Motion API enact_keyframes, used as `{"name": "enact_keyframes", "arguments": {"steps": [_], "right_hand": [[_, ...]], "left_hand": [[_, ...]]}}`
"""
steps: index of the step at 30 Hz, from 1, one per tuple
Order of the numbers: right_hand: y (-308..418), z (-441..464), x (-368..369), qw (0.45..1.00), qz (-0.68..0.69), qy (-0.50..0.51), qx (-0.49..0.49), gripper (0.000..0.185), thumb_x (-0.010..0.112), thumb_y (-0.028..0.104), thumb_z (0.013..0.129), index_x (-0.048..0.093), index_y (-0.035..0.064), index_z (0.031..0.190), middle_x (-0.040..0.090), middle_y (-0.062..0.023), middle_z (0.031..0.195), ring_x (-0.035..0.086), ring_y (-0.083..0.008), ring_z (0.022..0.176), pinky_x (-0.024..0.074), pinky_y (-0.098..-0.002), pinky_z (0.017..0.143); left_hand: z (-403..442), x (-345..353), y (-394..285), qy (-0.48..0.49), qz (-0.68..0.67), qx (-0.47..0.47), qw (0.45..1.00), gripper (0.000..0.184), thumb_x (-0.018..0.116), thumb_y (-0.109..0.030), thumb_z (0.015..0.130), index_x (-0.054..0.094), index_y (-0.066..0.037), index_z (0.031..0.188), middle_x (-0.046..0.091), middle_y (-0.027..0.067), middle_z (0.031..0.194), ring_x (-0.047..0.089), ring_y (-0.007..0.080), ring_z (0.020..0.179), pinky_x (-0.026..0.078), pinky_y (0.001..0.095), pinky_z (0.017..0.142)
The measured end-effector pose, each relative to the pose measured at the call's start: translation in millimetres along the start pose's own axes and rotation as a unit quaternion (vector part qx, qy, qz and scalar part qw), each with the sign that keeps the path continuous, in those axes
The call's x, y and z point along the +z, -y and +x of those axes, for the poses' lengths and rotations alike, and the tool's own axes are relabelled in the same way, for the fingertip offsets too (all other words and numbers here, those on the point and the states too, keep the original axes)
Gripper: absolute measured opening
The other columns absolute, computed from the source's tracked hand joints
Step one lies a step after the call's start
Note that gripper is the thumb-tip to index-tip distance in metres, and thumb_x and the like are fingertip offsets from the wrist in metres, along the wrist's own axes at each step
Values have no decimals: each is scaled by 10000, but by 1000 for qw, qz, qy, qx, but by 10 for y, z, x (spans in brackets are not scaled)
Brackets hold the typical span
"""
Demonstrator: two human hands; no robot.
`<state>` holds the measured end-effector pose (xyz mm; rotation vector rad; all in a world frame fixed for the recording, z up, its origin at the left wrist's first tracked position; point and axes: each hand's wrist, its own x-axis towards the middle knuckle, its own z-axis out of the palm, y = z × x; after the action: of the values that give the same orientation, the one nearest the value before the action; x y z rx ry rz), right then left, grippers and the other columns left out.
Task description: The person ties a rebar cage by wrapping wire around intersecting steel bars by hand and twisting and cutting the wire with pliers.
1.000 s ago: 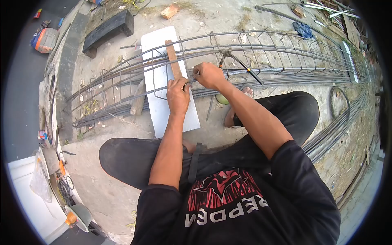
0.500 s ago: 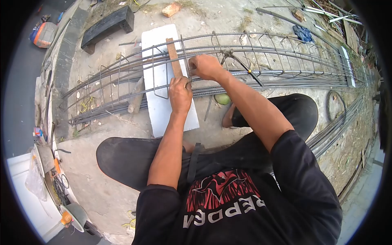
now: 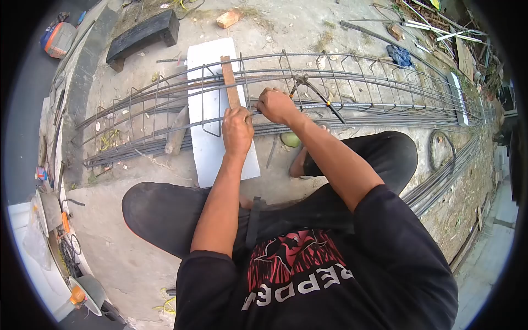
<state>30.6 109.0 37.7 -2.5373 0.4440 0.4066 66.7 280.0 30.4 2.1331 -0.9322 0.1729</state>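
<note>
My left hand (image 3: 238, 131) is closed over the near long rebar (image 3: 210, 119) of a steel cage, at the lower end of a flat wooden strip (image 3: 230, 82). Just to its right, my right hand (image 3: 276, 105) has curled fingers at the same bar; anything pinched in them is hidden. A bent stirrup (image 3: 242, 77) stands between the strip and my right hand. Pincers (image 3: 328, 103) with dark handles and orange marks rest on the cage, right of my right hand. Beneath the cage lies a white foam board (image 3: 228, 159).
A black bench-like block (image 3: 143, 38) and a brick (image 3: 228, 18) lie beyond the cage. Loose rebars (image 3: 434, 184) and a coil of wire (image 3: 441, 149) are at the right. A green round object (image 3: 290, 139) sits near my foot. Another white block (image 3: 457, 99) supports the cage's right end.
My right hand has come down onto the near bar, closer to my left hand. My left hand stays on the bar. The whole view has shifted slightly.
</note>
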Motion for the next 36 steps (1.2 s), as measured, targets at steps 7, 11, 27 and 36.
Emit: {"name": "enact_keyframes", "arguments": {"steps": [7, 11, 27, 36], "right_hand": [[194, -765, 684, 952, -79, -288, -73, 339, 558, 172, 953, 693, 3, 1214, 678, -175, 1150, 618, -349, 1156, 476, -442, 1007], [260, -790, 1019, 938, -125, -322, -20, 486, 514, 145, 957, 548, -26, 1410, 614, -181, 1230, 557, -336, 1226, 464, -478, 998], [382, -599, 700, 970, 183, -157, 35, 212, 594, 145, 976, 680, -31, 1056, 679, -135, 834, 645, -265, 685, 549, -431, 683], [581, -711, 331, 967, 122, -208, -78, 240, 584, 179, 928, 711, -24, 955, 718, -279, 912, 698, -480, 863, 554, -572, 766]], "left_hand": [[-9, 12, -6, -11, -21, -1, 1000, 132, 740, 69, 772, 737, -2, 883, 708, 132, 947, 634, 381, 947, 527, 466, 857], [2, 30, 22, -27, -15, 14, 999, 99, 745, 21, 805, 747, -16, 897, 729, 125, 947, 646, 364, 923, 521, 450, 848], [-123, -67, -33, 18, -116, -166, 979, 394, 729, 52, 855, 607, -67, 1210, 760, 106, 1045, 682, 302, 909, 549, 430, 846], [-177, -177, 74, 31, -68, -6, 997, 394, 715, 21, 864, 595, -11, 1239, 765, 156, 1140, 728, 344, 945, 581, 435, 839]]}}
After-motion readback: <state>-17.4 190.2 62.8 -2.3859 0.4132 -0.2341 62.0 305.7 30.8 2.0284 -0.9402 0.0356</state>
